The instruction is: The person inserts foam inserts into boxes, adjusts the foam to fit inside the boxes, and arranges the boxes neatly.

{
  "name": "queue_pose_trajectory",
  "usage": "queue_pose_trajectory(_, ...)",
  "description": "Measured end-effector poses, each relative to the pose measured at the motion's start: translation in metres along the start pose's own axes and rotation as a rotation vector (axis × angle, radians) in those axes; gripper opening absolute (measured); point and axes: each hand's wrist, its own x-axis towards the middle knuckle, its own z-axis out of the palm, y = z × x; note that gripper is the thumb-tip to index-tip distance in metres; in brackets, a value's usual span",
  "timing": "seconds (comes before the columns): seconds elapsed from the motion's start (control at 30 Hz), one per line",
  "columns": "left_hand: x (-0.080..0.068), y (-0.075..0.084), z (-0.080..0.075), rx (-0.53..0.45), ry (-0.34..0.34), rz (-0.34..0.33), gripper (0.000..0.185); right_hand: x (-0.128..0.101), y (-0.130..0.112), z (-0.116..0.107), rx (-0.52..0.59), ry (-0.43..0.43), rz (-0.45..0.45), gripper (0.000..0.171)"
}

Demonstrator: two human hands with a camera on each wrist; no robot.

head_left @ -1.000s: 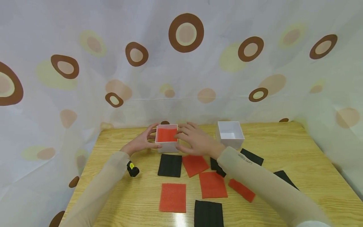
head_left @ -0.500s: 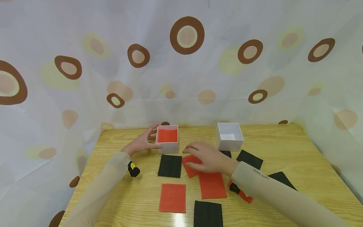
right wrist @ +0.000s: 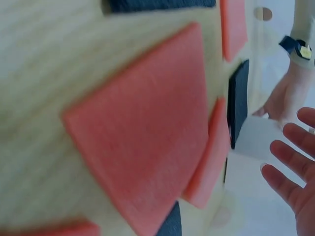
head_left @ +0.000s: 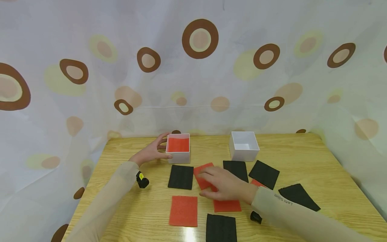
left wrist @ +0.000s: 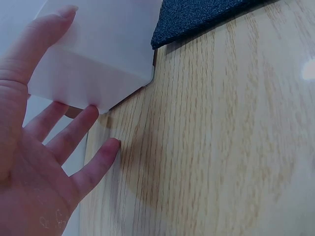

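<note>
red foam square point(head_left: 201, 183) lies aslant on the wood-grained counter point(head_left: 145, 208), under the fingertips of the person's right grip point(head_left: 225, 183). that hand is palm down with its fingers loosely extended, holding nothing; whether a fingertip touches the foam, i cannot tell. a second red foam square point(head_left: 227, 205) lies partly hidden below the same hand, nearer the person, and in the right-wrist view the two seem to touch.

the left grip point(head_left: 150, 153) is bent about the left white box point(head_left: 178, 158), thumb on the front wall and the other fingers round its left side (the left-wrist view shows the little finger standing clear of it). red foam point(head_left: 178, 145) shows inside this box.

just in front of the box lies a black foam square point(head_left: 180, 177), and nearer the person a third red foam square point(head_left: 183, 211). to the right stands another white box point(head_left: 243, 155), its pale inner walls showing, with a black foam piece point(head_left: 237, 170) close before it and a tilted black foam piece point(head_left: 264, 174) beside that. a patterned cloth point(head_left: 193, 84) with brown rings hangs behind.
</note>
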Motion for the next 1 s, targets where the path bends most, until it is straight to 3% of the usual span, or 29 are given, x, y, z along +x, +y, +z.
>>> queue_pose_trajectory(0.13,0.001,-0.002,-0.001,-0.006,-0.004,0.006,0.108,-0.005,-0.007,0.005,0.076,-0.039,0.025,0.05)
queue_pose_trajectory(0.4,0.001,0.0,0.0,-0.012,-0.007,0.01,0.109,-0.015,-0.024,0.012,0.264,-0.185,0.162,0.058)
queue_pose_trajectory(0.6,0.002,0.001,0.0,-0.001,-0.002,0.006,0.11,-0.02,-0.03,0.022,0.226,-0.152,0.126,0.065)
queue_pose_trajectory(0.8,0.002,0.001,-0.001,0.014,-0.003,0.007,0.11,-0.021,-0.036,0.028,0.188,-0.197,0.171,0.076)
queue_pose_trajectory(1.0,0.0,0.001,0.0,0.009,0.003,0.0,0.109,-0.018,-0.041,0.032,0.134,-0.209,0.158,0.081)
